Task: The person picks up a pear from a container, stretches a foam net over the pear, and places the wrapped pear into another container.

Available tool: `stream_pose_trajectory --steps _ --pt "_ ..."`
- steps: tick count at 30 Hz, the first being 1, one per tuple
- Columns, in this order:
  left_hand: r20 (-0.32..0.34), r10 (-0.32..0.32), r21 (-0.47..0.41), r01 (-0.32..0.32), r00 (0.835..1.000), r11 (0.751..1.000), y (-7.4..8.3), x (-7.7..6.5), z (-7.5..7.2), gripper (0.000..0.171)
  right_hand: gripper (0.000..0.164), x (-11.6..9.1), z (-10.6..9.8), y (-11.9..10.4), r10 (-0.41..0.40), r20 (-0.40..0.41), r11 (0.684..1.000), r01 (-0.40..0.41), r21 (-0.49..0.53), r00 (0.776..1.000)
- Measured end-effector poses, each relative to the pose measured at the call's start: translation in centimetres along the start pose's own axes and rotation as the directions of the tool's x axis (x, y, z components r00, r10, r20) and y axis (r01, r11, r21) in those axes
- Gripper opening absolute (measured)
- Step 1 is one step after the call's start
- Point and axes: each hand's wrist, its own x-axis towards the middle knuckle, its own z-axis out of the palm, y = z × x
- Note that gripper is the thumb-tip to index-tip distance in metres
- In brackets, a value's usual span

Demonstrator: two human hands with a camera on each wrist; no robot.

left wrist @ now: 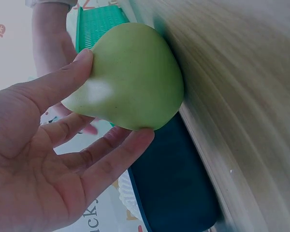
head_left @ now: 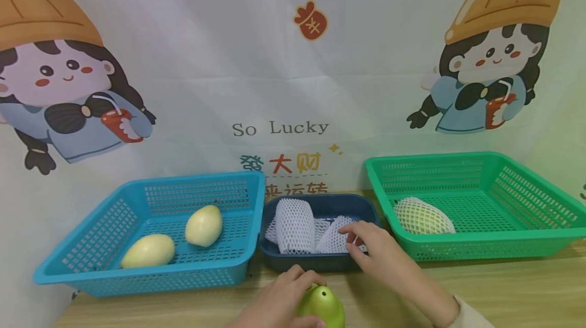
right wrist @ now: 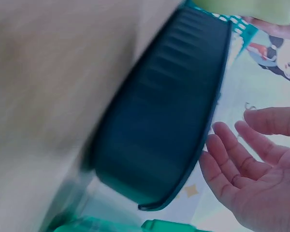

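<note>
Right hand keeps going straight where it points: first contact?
Probably the white foam net nearest the right hand, inside the navy bin. Height is unclear in the head view, so it might pass above.

Left hand (head_left: pixel 285 298) has fingers round a shiny green pear (head_left: pixel 328 308), right hand (head_left: pixel 376 245) kinda dangles its fingertips by white foam-mesh sleeves (head_left: pixel 334 237) in a navy plastic tray (head_left: pixel 316 263).

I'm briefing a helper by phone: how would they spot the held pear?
Between the blue basket and the green basket sits a dark blue tray. In front of it, the left grip holds the green pear. Unlike the two pale fruits in the blue basket and the netted fruit in the green one, it is green, bare and outside every container.
</note>
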Motion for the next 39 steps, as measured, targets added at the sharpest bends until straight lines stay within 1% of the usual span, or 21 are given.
stream_pose_trajectory --steps 3,5,7,9,11,13,16,19,23,26,28,31,34,39 --pt "0.003 0.003 0.003 -0.003 1.000 1.000 0.0 0.0 0.0 0.047 0.021 0.7 -0.1 -0.5 0.034 0.007 0.996 -0.034 0.078 0.999" --pt "0.006 0.001 0.002 -0.001 1.000 1.000 -0.1 0.0 0.0 0.046 0.024 1.2 -0.1 -0.7 0.060 0.027 0.988 -0.063 0.143 0.998" --pt "0.008 0.002 0.004 -0.002 1.000 1.000 -0.1 0.0 0.0 0.046 0.026 1.6 0.1 -0.9 0.104 0.067 0.970 -0.116 0.214 0.992" --pt "0.010 0.004 0.009 -0.004 1.000 1.000 -0.1 0.0 0.0 0.047 0.028 2.0 0.4 -0.9 0.141 0.107 0.950 -0.165 0.265 0.984" --pt "0.010 0.007 0.015 -0.007 1.000 1.000 -0.2 0.0 0.0 0.048 0.031 2.4 0.8 -1.0 0.176 0.147 0.931 -0.213 0.296 0.973" --pt "0.005 0.020 0.024 -0.020 1.000 1.000 -0.2 -0.1 0.1 0.048 0.034 2.8 1.4 -0.9 0.180 0.181 0.921 -0.231 0.314 0.967" --pt "-0.006 0.037 0.038 -0.037 0.999 0.999 -0.2 -0.1 0.1 0.048 0.041 3.1 2.3 -1.0 0.169 0.219 0.918 -0.234 0.320 0.961" --pt "-0.017 0.053 0.052 -0.052 0.998 0.997 -0.2 -0.1 0.1 0.048 0.050 3.3 3.1 -1.3 0.172 0.223 0.922 -0.236 0.306 0.960" --pt "-0.022 0.066 0.068 -0.064 0.998 0.996 -0.2 -0.1 0.1 0.048 0.060 3.3 3.8 -1.8 0.237 0.207 0.914 -0.290 0.284 0.949" --pt "-0.031 0.078 0.084 -0.075 0.996 0.994 -0.2 -0.1 0.1 0.048 0.064 3.3 4.0 -2.0 0.291 0.211 0.898 -0.342 0.276 0.933" --pt "-0.036 0.081 0.096 -0.077 0.996 0.992 -0.1 -0.1 0.1 0.049 0.066 3.4 4.0 -2.2 0.309 0.222 0.894 -0.362 0.264 0.925" --pt "-0.031 0.072 0.100 -0.069 0.997 0.993 -0.1 0.0 0.1 0.049 0.067 3.5 3.9 -2.4 0.313 0.245 0.899 -0.370 0.236 0.918" --pt "-0.025 0.073 0.100 -0.070 0.997 0.993 -0.1 0.0 0.1 0.049 0.064 3.6 4.1 -2.5 0.300 0.258 0.908 -0.358 0.217 0.918" --pt "-0.028 0.088 0.102 -0.085 0.996 0.991 -0.3 -0.1 0.1 0.048 0.061 3.6 4.5 -2.6 0.263 0.238 0.922 -0.316 0.222 0.935"
